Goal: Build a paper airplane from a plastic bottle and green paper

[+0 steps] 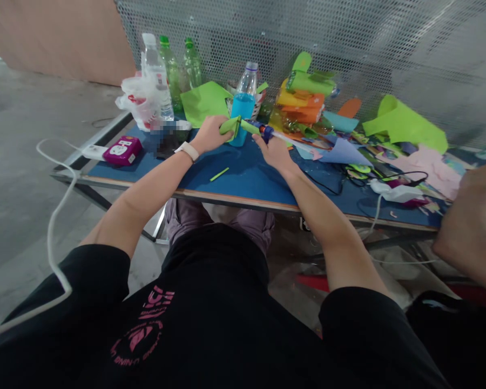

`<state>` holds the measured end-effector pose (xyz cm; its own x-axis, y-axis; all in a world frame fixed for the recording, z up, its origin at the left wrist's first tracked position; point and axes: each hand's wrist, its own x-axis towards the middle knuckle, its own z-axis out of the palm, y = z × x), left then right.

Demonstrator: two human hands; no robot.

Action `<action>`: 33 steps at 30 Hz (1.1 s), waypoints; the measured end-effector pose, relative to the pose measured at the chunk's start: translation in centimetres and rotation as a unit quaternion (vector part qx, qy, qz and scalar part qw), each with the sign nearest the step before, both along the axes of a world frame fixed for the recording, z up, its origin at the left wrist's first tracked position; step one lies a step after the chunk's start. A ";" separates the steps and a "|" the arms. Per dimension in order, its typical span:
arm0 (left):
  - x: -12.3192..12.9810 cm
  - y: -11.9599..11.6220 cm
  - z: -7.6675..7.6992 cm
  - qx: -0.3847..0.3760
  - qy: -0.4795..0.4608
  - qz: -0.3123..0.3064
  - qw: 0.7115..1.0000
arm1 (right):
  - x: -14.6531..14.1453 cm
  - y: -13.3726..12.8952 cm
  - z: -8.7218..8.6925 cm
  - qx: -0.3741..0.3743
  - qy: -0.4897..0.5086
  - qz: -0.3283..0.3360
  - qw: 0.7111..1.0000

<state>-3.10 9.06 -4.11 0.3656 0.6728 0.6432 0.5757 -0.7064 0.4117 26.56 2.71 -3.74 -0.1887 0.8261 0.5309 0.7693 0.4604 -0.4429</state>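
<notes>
My left hand (210, 134) is closed on a folded piece of light green paper or felt (230, 126). My right hand (275, 151) grips a blue hot glue gun (265, 131), and a long clear glue stick (291, 141) trails from it to the right. A small green flap (250, 127) lies between the glue gun's tip and the folded piece; whether they touch I cannot tell. Just behind both hands stands a clear bottle of blue liquid (243, 100). A thin green strip (219, 174) lies on the blue tabletop (243, 181) in front of them.
Several bottles (157, 75) and a white plastic bag (140, 100) stand at the back left, near a purple box (122, 150). Scraps of coloured paper (409, 156) and cables crowd the right side. Another person's arm (472, 221) reaches in there. Behind rises a perforated metal panel (235, 32).
</notes>
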 end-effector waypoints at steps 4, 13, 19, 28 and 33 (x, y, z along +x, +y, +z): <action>0.2 -0.4 0.3 0.002 0.003 0.007 1.000 | 0.0 -0.1 0.1 -0.004 -0.001 -0.008 1.000; 0.5 -1.4 1.1 -0.015 0.030 0.017 0.999 | 0.0 0.0 0.1 -0.004 -0.003 -0.011 1.000; 0.5 -1.3 0.9 -0.007 0.030 0.010 0.999 | -0.4 -0.5 0.7 -0.012 -0.001 -0.014 1.000; 0.5 -1.1 1.0 -0.011 0.010 0.008 1.000 | -0.1 -0.1 0.2 -0.015 0.003 -0.028 0.999; 0.7 -1.5 1.2 -0.033 0.021 0.022 0.999 | -0.1 -0.2 0.1 -0.028 -0.003 -0.034 0.999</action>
<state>-2.44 7.51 -2.89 0.3597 0.7290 0.5824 0.6236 -0.6521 0.4311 26.48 2.54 -3.59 -0.1329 0.8661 0.4819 0.8006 0.3805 -0.4630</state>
